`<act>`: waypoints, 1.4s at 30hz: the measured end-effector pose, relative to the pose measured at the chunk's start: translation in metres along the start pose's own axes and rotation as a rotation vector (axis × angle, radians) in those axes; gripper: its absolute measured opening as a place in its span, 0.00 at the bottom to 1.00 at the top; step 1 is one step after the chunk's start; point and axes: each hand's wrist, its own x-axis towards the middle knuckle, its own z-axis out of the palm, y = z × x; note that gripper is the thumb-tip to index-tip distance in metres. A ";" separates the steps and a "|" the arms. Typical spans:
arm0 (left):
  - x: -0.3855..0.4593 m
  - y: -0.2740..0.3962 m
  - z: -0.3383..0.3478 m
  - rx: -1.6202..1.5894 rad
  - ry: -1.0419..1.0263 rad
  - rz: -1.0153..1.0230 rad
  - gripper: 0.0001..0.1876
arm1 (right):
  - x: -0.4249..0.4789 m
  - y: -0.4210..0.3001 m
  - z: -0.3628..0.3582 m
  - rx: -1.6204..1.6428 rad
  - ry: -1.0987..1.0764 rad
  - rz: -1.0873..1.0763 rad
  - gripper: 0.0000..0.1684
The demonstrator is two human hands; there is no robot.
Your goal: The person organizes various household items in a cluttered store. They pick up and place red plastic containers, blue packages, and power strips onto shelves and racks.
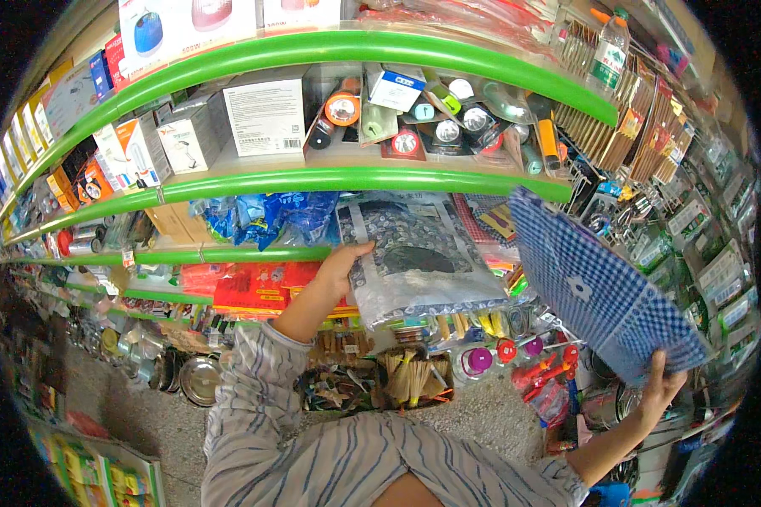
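My left hand [349, 260] grips the left edge of a clear plastic package of dark patterned fabric [418, 253], which lies tilted in front of a shelf. To the right, my right hand [663, 380] holds a flat blue-and-white checked fabric item [596, 285] by its lower end; a white flower figure shows on it. Between and behind the two, a red checked packaged item [472, 218] rests on the shelf. Blue plastic packages [266, 215] lie on the shelf to the left of my left hand.
Green-edged shelves [368, 180] curve across the view, holding flashlights [342, 109], white boxes [263, 117] and red packages [250, 288]. Packaged goods hang at the right. Below stand a box of wooden sticks [415, 380], jars with purple lids [479, 359] and metal pans [200, 380] on the speckled floor.
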 end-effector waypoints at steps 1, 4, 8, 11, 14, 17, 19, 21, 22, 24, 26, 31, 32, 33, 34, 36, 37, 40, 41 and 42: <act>0.003 0.001 -0.002 0.024 0.019 -0.011 0.12 | 0.014 -0.009 0.010 0.028 0.006 -0.045 0.14; -0.009 0.008 0.005 0.069 -0.007 -0.013 0.10 | 0.053 -0.037 0.031 0.002 -0.033 -0.209 0.08; -0.047 0.024 0.013 0.257 -0.025 0.027 0.10 | 0.091 -0.100 0.091 -0.188 -0.217 -0.640 0.08; -0.040 0.029 0.016 0.144 -0.007 -0.082 0.11 | 0.102 -0.153 0.118 -0.241 -0.255 -0.872 0.15; -0.020 0.029 0.003 0.293 0.031 -0.026 0.11 | 0.105 -0.197 0.144 -0.193 -0.340 -1.048 0.25; -0.031 0.033 0.026 0.266 0.110 -0.008 0.12 | 0.079 -0.206 0.174 -0.205 -0.390 -1.189 0.27; -0.025 0.030 0.034 0.255 0.136 0.043 0.12 | 0.047 -0.180 0.212 -0.100 -0.530 -1.265 0.27; 0.001 0.015 0.019 0.121 0.068 0.104 0.11 | 0.006 -0.159 0.246 -0.258 -0.660 -1.357 0.27; 0.005 0.011 -0.001 0.171 -0.093 0.042 0.13 | -0.010 -0.146 0.263 -0.265 -0.666 -1.371 0.27; 0.005 0.007 -0.018 0.108 -0.081 0.067 0.16 | -0.034 -0.127 0.295 -0.258 -0.648 -1.376 0.28; -0.028 0.016 0.020 -0.006 0.031 -0.005 0.19 | -0.049 -0.113 0.307 -0.280 -0.592 -1.346 0.28; -0.051 0.011 0.010 -0.028 -0.242 0.050 0.20 | -0.060 -0.109 0.309 -0.154 -0.637 -1.366 0.31; -0.048 0.005 0.005 0.075 -0.173 0.091 0.19 | -0.060 -0.107 0.311 -0.184 -0.619 -1.433 0.31; -0.048 0.003 0.006 0.175 -0.107 0.134 0.19 | -0.058 -0.105 0.313 -0.220 -0.600 -1.502 0.32; -0.051 0.001 0.007 0.130 -0.189 0.191 0.22 | -0.055 -0.100 0.312 -0.160 -0.665 -1.444 0.31; -0.065 -0.005 0.022 0.080 -0.072 0.097 0.21 | -0.046 -0.103 0.308 -0.120 -0.649 -1.438 0.32; -0.070 -0.007 0.027 0.056 -0.014 0.052 0.20 | -0.040 -0.105 0.306 -0.100 -0.639 -1.436 0.32; -0.075 -0.013 0.021 0.095 -0.118 -0.039 0.18 | -0.026 -0.113 0.298 0.026 -0.952 -1.336 0.28; -0.078 -0.016 0.019 0.140 -0.102 -0.021 0.18 | -0.021 -0.114 0.299 0.077 -1.101 -1.277 0.27; -0.079 -0.020 0.017 0.131 -0.098 -0.007 0.20 | -0.013 -0.114 0.299 0.189 -1.223 -1.143 0.26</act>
